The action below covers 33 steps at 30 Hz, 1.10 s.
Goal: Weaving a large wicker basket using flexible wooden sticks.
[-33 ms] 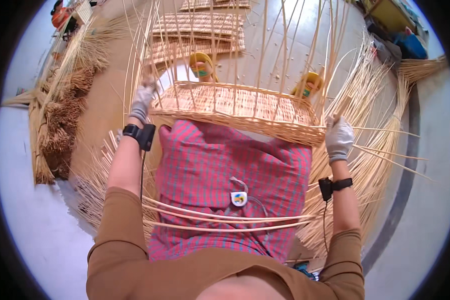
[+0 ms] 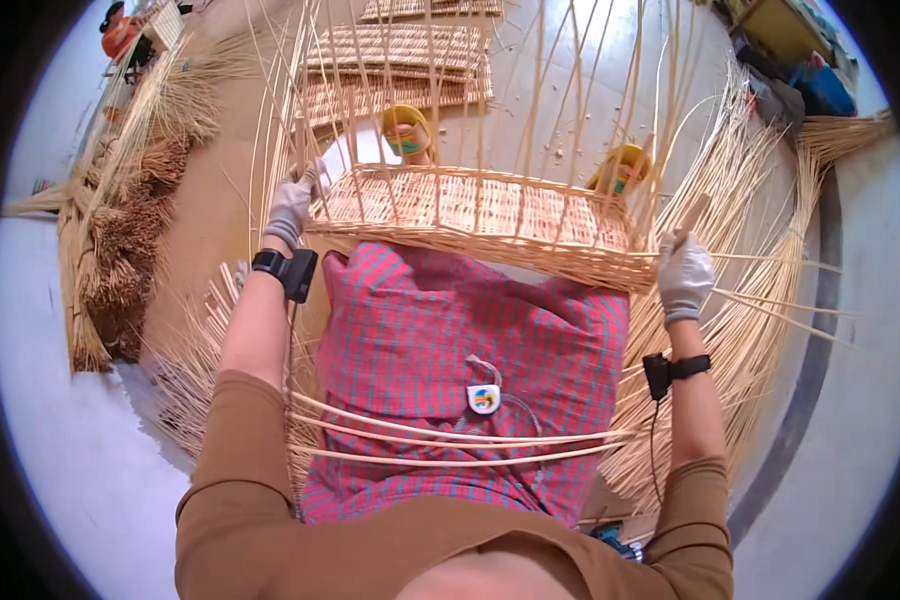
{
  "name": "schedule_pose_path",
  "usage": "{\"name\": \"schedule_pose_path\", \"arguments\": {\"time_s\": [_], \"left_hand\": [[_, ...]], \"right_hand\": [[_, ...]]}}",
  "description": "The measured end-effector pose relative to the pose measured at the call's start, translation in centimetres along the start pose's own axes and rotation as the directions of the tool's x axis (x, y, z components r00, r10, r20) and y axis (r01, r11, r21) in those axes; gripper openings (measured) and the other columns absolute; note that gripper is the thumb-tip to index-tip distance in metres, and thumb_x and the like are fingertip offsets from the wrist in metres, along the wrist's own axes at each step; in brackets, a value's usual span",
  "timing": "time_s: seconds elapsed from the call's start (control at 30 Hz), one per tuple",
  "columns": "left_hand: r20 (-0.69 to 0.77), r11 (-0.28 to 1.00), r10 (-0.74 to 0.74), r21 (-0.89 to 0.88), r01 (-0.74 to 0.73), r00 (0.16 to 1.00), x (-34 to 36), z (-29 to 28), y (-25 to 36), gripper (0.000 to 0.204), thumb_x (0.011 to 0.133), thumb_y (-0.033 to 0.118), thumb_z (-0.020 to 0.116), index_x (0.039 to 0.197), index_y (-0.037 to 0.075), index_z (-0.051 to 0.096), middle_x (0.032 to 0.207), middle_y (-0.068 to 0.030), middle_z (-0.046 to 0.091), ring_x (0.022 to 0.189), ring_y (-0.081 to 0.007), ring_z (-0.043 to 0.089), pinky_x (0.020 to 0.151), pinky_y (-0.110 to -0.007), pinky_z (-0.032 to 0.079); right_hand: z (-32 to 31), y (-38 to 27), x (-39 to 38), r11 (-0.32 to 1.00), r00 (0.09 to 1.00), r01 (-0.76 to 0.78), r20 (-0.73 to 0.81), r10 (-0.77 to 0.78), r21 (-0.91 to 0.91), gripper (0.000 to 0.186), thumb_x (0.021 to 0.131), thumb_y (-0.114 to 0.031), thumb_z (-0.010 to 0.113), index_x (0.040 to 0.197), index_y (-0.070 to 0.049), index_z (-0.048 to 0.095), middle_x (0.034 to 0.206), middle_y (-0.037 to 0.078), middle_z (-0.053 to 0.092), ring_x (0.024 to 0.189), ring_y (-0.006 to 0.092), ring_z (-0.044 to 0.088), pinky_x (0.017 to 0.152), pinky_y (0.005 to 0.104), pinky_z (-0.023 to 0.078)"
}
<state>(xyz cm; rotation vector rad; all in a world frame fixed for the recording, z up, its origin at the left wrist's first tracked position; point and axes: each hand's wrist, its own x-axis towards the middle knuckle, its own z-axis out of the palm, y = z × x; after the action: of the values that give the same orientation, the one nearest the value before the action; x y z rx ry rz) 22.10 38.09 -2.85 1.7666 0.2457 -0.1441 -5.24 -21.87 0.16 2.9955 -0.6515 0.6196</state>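
In the head view, the woven basket [image 2: 490, 207] sits across the upper middle of the frame, just above the checked cloth [image 2: 400, 330] over my lap. My left hand [image 2: 291, 203], gloved, is at its left end; I can't tell whether those fingers grip anything. My right hand [image 2: 686, 270], at the right end, looks curled around a flat wooden piece [image 2: 693, 214]. The base and a low wall are woven; bare stakes [image 2: 480, 100] rise above, so I judge the sides barely begun. Loose rods [image 2: 450, 463] lie unwoven, lower centre.
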Motion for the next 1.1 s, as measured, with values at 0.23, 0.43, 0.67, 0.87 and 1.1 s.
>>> {"name": "schedule_pose_path", "arguments": {"time_s": [0.23, 0.43, 0.67, 0.87, 1.1], "left_hand": [[-0.119, 0.963, -0.126, -0.253, 0.093, 0.985, -2.3, -1.0, -1.9, 0.051, 0.083, 0.059, 0.082, 0.067, 0.018, 0.056, 0.051, 0.0073, 0.043, 0.038, -0.0077, 0.041, 0.036, -0.025, 0.03], [-0.047, 0.935, -0.124, -0.34, 0.101, 0.991, -1.5, -1.8, -3.2, 0.043, 0.089, 0.049, 0.08, 0.076, 0.014, 0.06, 0.056, 0.0062, 0.048, 0.04, -0.008, 0.041, 0.037, -0.026, 0.036], [0.119, 0.999, 0.013, 0.047, -0.018, 0.993, -1.1, -2.7, -1.6, 0.056, 0.092, 0.047, 0.077, 0.125, 0.002, 0.069, 0.097, -0.0042, 0.069, 0.085, -0.0167, 0.064, 0.078, -0.034, 0.055], [0.461, 0.871, 0.318, 0.202, -0.447, 0.828, -16.8, -7.4, 8.2, 0.038, 0.099, 0.022, 0.07, 0.132, 0.005, 0.061, 0.121, -0.0074, 0.069, 0.116, -0.0194, 0.064, 0.101, -0.033, 0.05], [0.795, 0.69, 0.14, 0.349, -0.634, 0.59, -31.7, -9.3, 6.1, 0.023, 0.084, 0.025, 0.081, 0.103, 0.014, 0.074, 0.123, -0.0082, 0.067, 0.126, -0.0328, 0.059, 0.117, -0.05, 0.037]], "right_hand": [[2.1, 1.6, -2.1, 0.999, 0.987, 0.047, -0.151, -0.047, -0.003, 0.03, 0.1, -0.04, 0.063, 0.092, -0.011, 0.067, 0.07, 0.014, 0.066, 0.066, 0.0377, 0.066, 0.062, 0.0496, 0.051], [0.5, -0.2, -0.5, 0.992, 0.998, -0.046, 0.047, 0.052, -0.119, 0.034, 0.101, -0.041, 0.062, 0.11, -0.01, 0.069, 0.083, 0.017, 0.072, 0.075, 0.0391, 0.069, 0.069, 0.0501, 0.053], [-8.7, -16.7, -2.4, 0.81, 0.929, 0.336, -0.026, -0.369, 0.48, 0.036, 0.087, -0.019, 0.077, 0.12, -0.006, 0.071, 0.116, 0.016, 0.072, 0.111, 0.0354, 0.067, 0.096, 0.0394, 0.052], [-17.4, -22.5, -11.4, 0.471, 0.419, 0.2, 0.359, -0.834, 0.859, 0.04, 0.083, -0.031, 0.081, 0.118, -0.013, 0.072, 0.096, 0.009, 0.069, 0.091, 0.0308, 0.067, 0.082, 0.0416, 0.053], [-20.5, -19.1, -20.0, 0.759, 0.578, 0.256, 0.534, -0.617, 0.599, 0.023, 0.08, -0.027, 0.081, 0.095, -0.01, 0.075, 0.089, 0.008, 0.07, 0.083, 0.0295, 0.067, 0.072, 0.042, 0.053]]}}
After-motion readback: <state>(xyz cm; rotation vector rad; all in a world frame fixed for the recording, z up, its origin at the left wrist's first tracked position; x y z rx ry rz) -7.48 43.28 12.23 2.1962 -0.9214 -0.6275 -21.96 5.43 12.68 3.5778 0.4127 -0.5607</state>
